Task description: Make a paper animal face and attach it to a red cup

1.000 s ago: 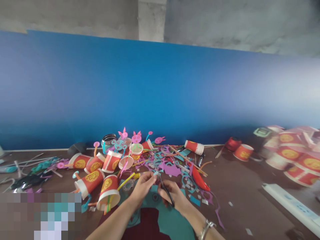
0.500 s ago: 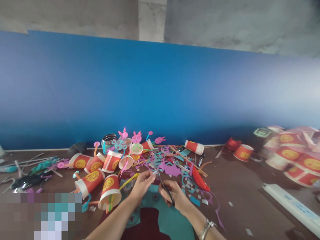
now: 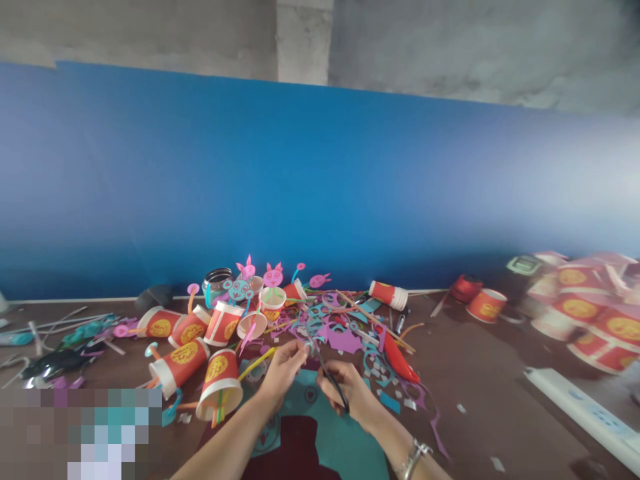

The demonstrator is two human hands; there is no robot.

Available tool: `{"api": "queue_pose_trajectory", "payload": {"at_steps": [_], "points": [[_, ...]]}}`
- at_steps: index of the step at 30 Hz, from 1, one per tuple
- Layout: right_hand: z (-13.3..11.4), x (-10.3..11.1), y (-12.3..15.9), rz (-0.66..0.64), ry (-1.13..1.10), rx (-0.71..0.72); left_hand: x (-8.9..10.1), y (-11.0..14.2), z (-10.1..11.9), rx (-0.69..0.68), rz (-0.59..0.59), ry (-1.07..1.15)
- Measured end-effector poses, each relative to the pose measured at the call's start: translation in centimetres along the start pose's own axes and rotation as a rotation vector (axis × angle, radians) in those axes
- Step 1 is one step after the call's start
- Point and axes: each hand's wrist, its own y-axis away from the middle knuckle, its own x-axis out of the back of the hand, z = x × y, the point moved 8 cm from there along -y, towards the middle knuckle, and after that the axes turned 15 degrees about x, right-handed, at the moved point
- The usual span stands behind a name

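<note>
Pinching a small paper piece (image 3: 309, 348) in the left hand (image 3: 283, 373), gripping scissors (image 3: 334, 381) in the curled right hand (image 3: 350, 392); showing straws (image 3: 219, 408) inside a tipped paper cup (image 3: 218, 383), lower left.

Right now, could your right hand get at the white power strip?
Probably yes: only low paper scraps lie between the right hand and the power strip. But that hand holds black scissors, so it may have to put them down first.
</note>
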Motion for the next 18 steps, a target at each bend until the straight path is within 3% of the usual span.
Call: {"api": "queue_pose_trajectory", "payload": {"at_steps": [6, 18], "points": [[0.6, -0.2, 0.0, -0.031, -0.041, -0.009, -0.2, 0.4, 1.2, -0.078, -0.024, -0.036], [-0.8, -0.2, 0.2, -0.018, -0.019, -0.006, 0.0, 0.3, 1.0, -0.031, -0.005, -0.011]]}}
